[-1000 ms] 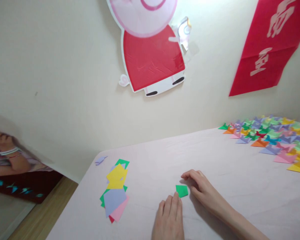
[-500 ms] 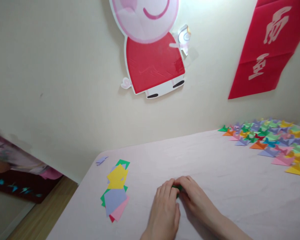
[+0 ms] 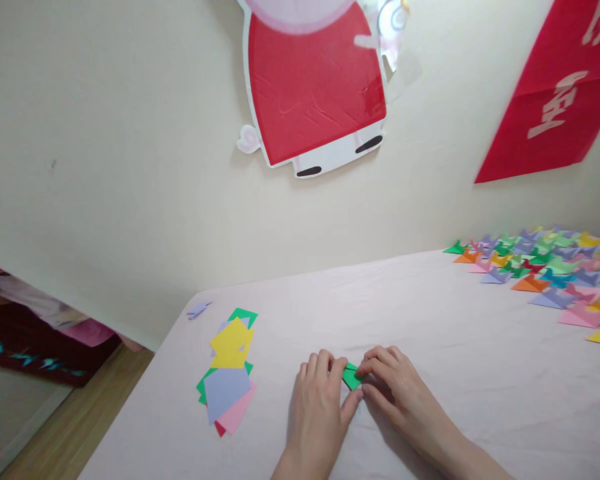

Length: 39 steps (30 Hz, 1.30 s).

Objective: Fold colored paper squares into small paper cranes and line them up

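Observation:
A small folded piece of green paper (image 3: pixel 351 377) lies on the pale pink tabletop between my hands. My left hand (image 3: pixel 319 393) grips its left side, with the thumb at the lower edge and the forefinger by the upper left. On the other side, the fingertips of my right hand (image 3: pixel 397 383) close on the right corner and cover part of it. A fold line shows near the paper's top.
Loose paper squares in yellow (image 3: pixel 233 343), lilac (image 3: pixel 227 393), green and pink lie overlapped to the left. A small folded lilac piece (image 3: pixel 199 310) sits near the far left corner. Rows of colourful folded paper figures (image 3: pixel 550 267) stand at the right. A wall (image 3: pixel 180 220) rises behind the table.
My hands have moved slightly apart, and more of the green paper shows between them. The left thumb now reaches to its lower edge. The camera view has tilted down a little.

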{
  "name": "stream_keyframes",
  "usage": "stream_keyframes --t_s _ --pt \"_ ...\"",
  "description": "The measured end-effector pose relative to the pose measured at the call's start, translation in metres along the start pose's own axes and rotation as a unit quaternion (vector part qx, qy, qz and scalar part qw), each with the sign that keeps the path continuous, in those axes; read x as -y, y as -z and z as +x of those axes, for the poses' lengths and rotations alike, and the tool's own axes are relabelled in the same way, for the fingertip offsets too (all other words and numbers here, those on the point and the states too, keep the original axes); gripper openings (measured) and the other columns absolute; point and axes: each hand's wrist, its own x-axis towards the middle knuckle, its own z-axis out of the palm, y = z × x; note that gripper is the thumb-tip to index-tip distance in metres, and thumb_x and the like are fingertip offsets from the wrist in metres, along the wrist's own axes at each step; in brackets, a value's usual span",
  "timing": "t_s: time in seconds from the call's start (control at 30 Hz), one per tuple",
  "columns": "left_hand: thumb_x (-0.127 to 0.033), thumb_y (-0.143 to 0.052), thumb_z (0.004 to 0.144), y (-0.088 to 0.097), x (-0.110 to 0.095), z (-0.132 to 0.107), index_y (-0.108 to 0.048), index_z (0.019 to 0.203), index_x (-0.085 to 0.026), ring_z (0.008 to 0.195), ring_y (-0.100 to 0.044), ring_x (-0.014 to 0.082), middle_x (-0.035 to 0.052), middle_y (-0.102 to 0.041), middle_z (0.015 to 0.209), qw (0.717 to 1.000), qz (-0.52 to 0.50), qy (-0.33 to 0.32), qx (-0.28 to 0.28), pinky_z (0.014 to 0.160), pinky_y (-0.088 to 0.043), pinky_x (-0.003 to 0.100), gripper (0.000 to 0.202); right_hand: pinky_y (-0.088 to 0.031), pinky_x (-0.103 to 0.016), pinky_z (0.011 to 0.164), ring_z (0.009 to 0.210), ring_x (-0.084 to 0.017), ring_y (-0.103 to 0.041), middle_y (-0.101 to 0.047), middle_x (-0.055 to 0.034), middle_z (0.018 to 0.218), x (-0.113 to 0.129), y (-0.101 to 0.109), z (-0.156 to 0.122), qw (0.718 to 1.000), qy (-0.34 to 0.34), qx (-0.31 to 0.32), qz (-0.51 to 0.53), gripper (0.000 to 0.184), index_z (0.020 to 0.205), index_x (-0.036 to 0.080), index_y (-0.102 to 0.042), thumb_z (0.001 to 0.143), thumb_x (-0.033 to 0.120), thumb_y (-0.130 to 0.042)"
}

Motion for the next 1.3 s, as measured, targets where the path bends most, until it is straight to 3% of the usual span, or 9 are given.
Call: stream_keyframes --t_s 0.17,0.47,0.63,0.87,1.3 --pt "-0.016 -0.072 0.083 0.007 0.007 0.000 -0.058 0.112 -0.025 0.113 -0.050 0.0242 0.0035 -0.057 0.122 0.996 -0.070 -0.049 0.003 0.094 -0.043 0.040 0.034 -0.044 -0.042 0.085 0.094 -0.024 -0.053 -0.065 -0.0048 0.096 -0.003 -0.001 0.003 1.000 -0.003 0.011 -0.012 0.019 0.090 0.023 -0.066 0.087 0.010 -0.053" --pt "-0.017 -0.069 0.088 0.007 0.012 0.008 -0.065 0.094 -0.023 0.100 -0.054 0.0193 -0.0003 -0.066 0.106 0.990 -0.095 -0.104 0.000 0.087 -0.044 0.036 0.009 -0.044 -0.039 0.085 0.095 -0.024 -0.053 -0.066 -0.0039 0.096 -0.010 0.003 0.005 1.000 -0.018 0.011 0.009 0.017 0.092 0.025 -0.065 0.084 0.012 -0.057" --pt "-0.011 -0.065 0.089 0.000 0.010 0.010 -0.066 0.084 -0.021 0.096 -0.055 0.0187 0.0003 -0.067 0.097 0.987 -0.148 -0.057 -0.039 0.083 -0.045 0.034 0.012 -0.044 -0.038 0.081 0.090 -0.023 -0.054 -0.065 -0.0033 0.091 -0.014 0.000 0.006 1.000 -0.022 0.011 -0.010 0.013 0.086 0.026 -0.068 0.087 0.016 -0.058" --pt "-0.006 -0.067 0.085 -0.003 0.009 0.012 -0.064 0.081 -0.021 0.097 -0.054 0.0207 0.0002 -0.065 0.095 0.978 -0.206 -0.005 -0.040 0.084 -0.043 0.036 0.016 -0.042 -0.036 0.077 0.085 -0.022 -0.053 -0.063 -0.0019 0.084 -0.011 0.000 0.010 0.999 -0.039 0.018 -0.024 0.013 0.078 0.025 -0.065 0.087 0.018 -0.060" --pt "-0.010 -0.065 0.086 -0.009 0.010 0.013 -0.057 0.081 -0.020 0.095 -0.050 0.0213 0.0017 -0.055 0.097 0.991 -0.131 0.033 -0.022 0.082 -0.040 0.036 0.014 -0.038 -0.037 0.075 0.083 -0.022 -0.052 -0.060 -0.0037 0.085 -0.009 -0.005 0.013 0.997 -0.031 0.007 -0.068 0.013 0.079 0.022 -0.061 0.091 0.021 -0.056"
